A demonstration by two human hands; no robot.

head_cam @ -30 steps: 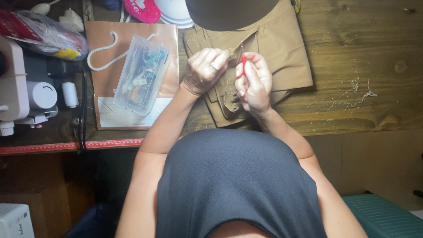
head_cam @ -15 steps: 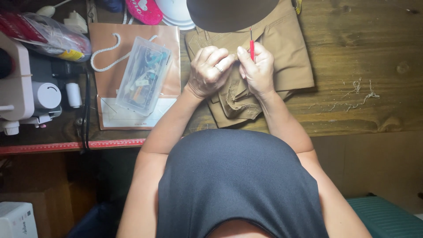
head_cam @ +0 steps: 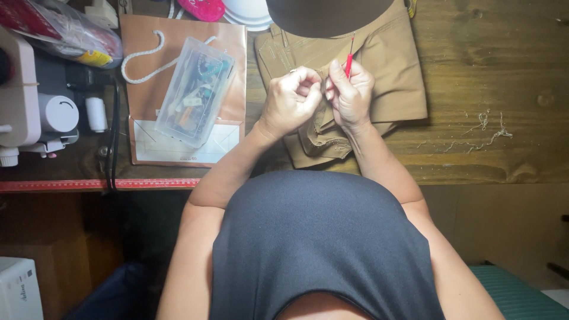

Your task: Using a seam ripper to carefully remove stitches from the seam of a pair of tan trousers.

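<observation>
right hand (head_cam: 351,95) pinching thin red-handled seam tool (head_cam: 349,64), tip pointing away | left hand (head_cam: 290,101) bunching folded tan cloth garment (head_cam: 379,77) just beside, equally near

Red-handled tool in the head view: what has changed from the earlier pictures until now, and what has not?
The right hand turned the red-handled tool from slanting to nearly upright, and both hands moved up the tan trousers. The left hand keeps pinching the fabric. The clear plastic box, paper bag and thread scraps stayed put.
</observation>
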